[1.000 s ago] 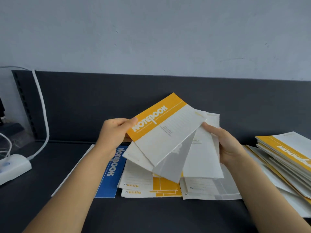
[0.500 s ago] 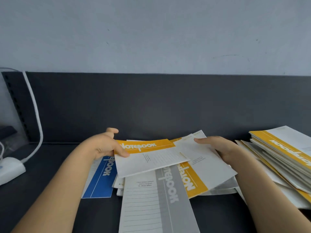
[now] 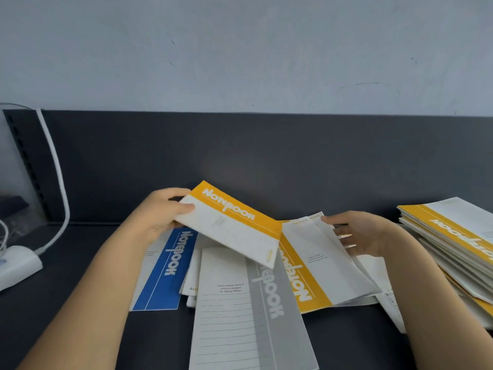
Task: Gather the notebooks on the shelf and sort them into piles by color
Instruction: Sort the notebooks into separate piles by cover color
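Watching the head view. Left hand (image 3: pixel 160 214) pinches the near corner of a yellow notebook (image 3: pixel 234 225), thumb on the cover and fingers under it; the book is lifted off the heap and tilted, title band toward the wall. Right hand (image 3: pixel 365 233) is spread, fingers straight, their tips among the right edges of a loose fan of yellow notebooks (image 3: pixel 314 263), thumb on the fan's top corner (whether it actually grips, I can't make out). The fan lies on the dark shelf (image 3: pixel 66 329). A grey notebook (image 3: pixel 248 311) lies nearest me, overlapping the fan's left side and partly under the lifted book. A blue notebook (image 3: pixel 168 268) lies flat below the left hand, more white covers wedged between it and the grey one. Far right, a stack (image 3: pixel 453 236) with a yellow cover on top. Far left, a white cable (image 3: pixel 57 166) runs down to a white box (image 3: pixel 16 265).
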